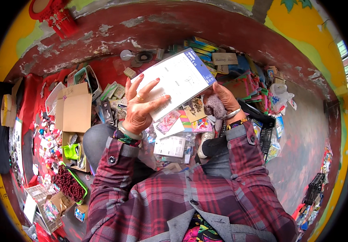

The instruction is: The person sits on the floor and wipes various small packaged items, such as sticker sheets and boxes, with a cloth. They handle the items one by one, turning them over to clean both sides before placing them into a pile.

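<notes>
A flat white pack with a blue header strip [178, 78], apparently in a clear plastic sleeve, is tilted in front of me. My right hand [225, 100] grips its right corner, with the thumb along the edge and the other fingers mostly hidden. My left hand [141, 107] rests against its lower left part, fingers spread apart, red nails and a ring showing. Just below my right hand is a fuzzy grey-brown item [214, 107]. Between my legs lie a white labelled packet [170, 146] and several colourful flat packets [198, 125].
An open cardboard box [75, 109] stands at my left, near a basket [88, 78] and a green tray of dark red beads [67, 183]. Colourful packs [248, 86] and a black crate [264, 139] are on the right. A worn red wall [182, 24] curves behind.
</notes>
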{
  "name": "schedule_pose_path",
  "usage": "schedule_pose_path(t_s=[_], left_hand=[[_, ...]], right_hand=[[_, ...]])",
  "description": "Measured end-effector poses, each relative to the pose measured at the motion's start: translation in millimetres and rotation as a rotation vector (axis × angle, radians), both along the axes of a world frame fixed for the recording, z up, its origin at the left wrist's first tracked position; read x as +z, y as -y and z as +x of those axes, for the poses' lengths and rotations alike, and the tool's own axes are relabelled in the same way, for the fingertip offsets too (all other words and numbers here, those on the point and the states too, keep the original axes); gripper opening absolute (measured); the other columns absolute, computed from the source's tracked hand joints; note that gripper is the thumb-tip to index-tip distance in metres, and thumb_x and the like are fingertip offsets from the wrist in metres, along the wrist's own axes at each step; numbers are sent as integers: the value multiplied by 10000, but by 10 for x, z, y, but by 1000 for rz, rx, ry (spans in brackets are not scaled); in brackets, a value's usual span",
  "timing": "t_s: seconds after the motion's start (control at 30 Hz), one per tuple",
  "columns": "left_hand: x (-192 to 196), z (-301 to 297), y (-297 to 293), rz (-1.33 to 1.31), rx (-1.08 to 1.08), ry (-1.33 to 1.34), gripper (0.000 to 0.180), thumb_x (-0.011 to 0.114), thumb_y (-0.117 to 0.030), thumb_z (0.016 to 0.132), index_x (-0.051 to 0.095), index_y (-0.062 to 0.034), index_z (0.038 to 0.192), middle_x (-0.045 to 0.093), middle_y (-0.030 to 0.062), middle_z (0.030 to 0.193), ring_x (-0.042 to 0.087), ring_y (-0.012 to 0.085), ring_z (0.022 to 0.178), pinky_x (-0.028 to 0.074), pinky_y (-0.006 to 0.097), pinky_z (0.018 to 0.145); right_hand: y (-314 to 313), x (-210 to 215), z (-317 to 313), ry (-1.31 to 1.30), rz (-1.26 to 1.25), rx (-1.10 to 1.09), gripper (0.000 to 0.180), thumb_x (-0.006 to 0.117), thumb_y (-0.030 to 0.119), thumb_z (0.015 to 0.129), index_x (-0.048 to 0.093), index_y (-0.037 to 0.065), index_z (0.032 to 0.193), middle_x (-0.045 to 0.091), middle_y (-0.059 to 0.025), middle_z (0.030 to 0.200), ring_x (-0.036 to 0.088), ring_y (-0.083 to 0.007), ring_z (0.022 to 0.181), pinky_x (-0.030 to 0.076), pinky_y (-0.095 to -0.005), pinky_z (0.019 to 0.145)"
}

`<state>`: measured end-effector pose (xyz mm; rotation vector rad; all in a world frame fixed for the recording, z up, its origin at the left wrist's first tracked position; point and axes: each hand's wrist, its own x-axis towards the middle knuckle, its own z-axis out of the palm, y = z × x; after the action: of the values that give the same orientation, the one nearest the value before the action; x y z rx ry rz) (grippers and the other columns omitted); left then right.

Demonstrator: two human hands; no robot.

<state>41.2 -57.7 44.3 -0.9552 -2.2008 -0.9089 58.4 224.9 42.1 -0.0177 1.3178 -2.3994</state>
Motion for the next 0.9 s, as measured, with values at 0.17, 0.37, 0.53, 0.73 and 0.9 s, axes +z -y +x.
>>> schedule_pose_path(t_s=[0.17, 0.37, 0.53, 0.73, 0.9], left_hand=[[-25, 2, -37, -64, -17, -38, 267, 692, -155, 699, 730, -267, 938, 578, 73, 1231, 337, 292, 1310, 111, 453, 1096], [-100, -55, -49, -153, -1, -38, 398, 611, -48, 744, 645, -195, 1112, 545, 51, 1271, 387, 285, 1277, 213, 443, 1065], [-193, -75, -102, -235, -124, 133, 607, 606, -28, 703, 495, -156, 1286, 429, 126, 1361, 362, 303, 1288, 301, 430, 1021], [-164, -19, -282, -529, -318, 184, 640, 617, -99, 748, 400, -92, 1350, 326, 156, 1423, 254, 322, 1345, 220, 420, 1088], [-295, 16, -261, 1162, -651, 1430, 527, 544, -50, 814, 372, 49, 1302, 480, 177, 1278, 505, 304, 1150, 376, 466, 999]], right_hand=[[31, -8, -31, -11, 105, -128, 355, 573, 313, 894, 595, -14, 1031, 655, -100, 860, 612, -117, 651, 497, -242, 577], [-130, -181, -89, -70, 180, -178, 258, 539, 198, 896, 612, -23, 1007, 655, -58, 872, 606, -102, 708, 483, -230, 652], [-159, -182, -78, -19, 255, -294, 205, 543, 150, 858, 633, -24, 919, 653, -56, 841, 595, -102, 717, 470, -233, 648], [-240, -318, -127, 27, 386, -200, 342, 572, 306, 878, 628, -30, 901, 652, -105, 767, 616, -141, 654, 481, -247, 596], [-322, -82, -105, 139, 105, -436, 551, 532, 540, 858, 587, 7, 988, 653, -118, 838, 631, -180, 700, 520, -299, 594]])
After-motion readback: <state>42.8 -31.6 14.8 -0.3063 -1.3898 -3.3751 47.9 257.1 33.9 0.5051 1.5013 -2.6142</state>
